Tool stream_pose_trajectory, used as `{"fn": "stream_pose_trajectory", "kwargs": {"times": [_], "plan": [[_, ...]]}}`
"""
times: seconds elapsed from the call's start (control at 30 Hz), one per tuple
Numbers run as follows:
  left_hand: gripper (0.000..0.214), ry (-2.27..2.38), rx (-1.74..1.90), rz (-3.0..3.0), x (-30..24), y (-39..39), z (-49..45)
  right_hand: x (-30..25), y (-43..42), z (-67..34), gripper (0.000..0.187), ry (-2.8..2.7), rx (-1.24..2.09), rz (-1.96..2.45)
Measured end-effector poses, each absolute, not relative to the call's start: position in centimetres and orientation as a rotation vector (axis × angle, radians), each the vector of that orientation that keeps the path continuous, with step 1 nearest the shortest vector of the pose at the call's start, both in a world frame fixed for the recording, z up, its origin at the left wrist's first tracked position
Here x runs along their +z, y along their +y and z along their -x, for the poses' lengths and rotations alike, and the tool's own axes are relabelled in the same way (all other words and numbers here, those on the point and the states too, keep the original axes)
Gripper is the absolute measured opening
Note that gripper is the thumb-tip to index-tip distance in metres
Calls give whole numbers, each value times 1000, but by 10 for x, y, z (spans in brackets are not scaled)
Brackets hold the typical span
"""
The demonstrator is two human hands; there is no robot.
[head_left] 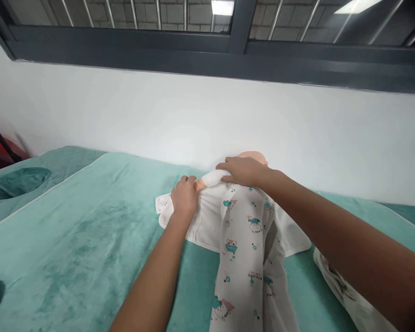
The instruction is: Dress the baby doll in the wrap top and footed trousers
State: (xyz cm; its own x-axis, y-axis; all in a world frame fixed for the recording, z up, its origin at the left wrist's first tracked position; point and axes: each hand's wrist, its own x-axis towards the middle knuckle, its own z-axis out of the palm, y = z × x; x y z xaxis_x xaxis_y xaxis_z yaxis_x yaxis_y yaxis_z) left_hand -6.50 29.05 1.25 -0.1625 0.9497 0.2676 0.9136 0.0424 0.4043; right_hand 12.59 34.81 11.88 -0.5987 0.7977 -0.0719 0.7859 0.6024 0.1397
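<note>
A baby doll lies on its back on the bed, its head (254, 157) by the wall and partly hidden behind my right hand. My left hand (185, 196) is closed around the doll's small hand (199, 185), holding that arm out to the left. My right hand (243, 171) grips the white sleeve (215, 177) near the doll's shoulder, thumb below and fingers above. A white garment (207, 221) is spread open under the doll. Printed baby clothing (240, 249) covers its body and stretches toward me.
Teal plush bedding (90, 240) covers the bed. Behind it rise a white wall (141, 110) and a dark window frame (124, 50). Crumpled white printed cloth (348, 290) lies at the lower right, under my right forearm. Something red and black (0, 150) stands at far left.
</note>
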Motion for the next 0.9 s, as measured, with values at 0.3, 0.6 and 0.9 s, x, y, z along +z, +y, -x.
{"fn": "stream_pose_trajectory", "kwargs": {"times": [0.3,0.6,0.9], "plan": [[35,2279,634,-2247,11,293,58,87,341,-99,34,2766,-57,-1328],[25,2390,324,-2069,5,299,69,46,302,-163,39,3021,-529,-2088],[51,2375,364,-2255,1,290,50,-9,286,-227,49,2700,25,-2474]]}}
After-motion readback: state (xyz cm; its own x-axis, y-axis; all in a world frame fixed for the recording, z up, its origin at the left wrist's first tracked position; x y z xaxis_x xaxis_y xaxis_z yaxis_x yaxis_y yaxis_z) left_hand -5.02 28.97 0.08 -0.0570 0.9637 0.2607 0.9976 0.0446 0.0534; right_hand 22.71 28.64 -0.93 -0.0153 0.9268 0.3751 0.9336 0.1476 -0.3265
